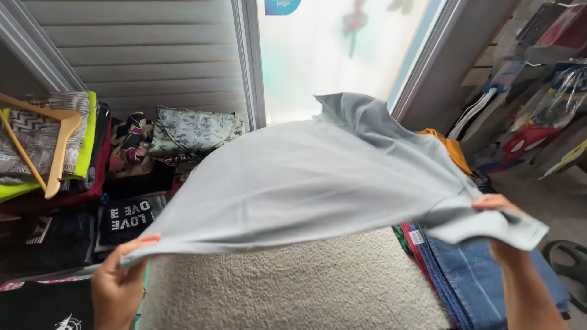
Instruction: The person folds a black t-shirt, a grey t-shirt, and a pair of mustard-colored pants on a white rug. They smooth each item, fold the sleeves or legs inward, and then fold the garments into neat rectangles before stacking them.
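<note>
A round blue sticker (282, 6) with white letters is stuck on the window at the very top, in the middle. Only its bottom half shows.

On the right side, a few see-through plastic bags (559, 98) hang on the wall. They are shiny, with blue, yellow and red things inside. One lower bag (527, 140) holds something red and white.

A small white label (417, 237) with tiny print is sewn at the edge of the red and blue folded cloths, near the right hand.

At the bottom left, a thin white and red tag (36, 283) lies along the edge of a black folded cloth. It is too small to make out more.
</note>
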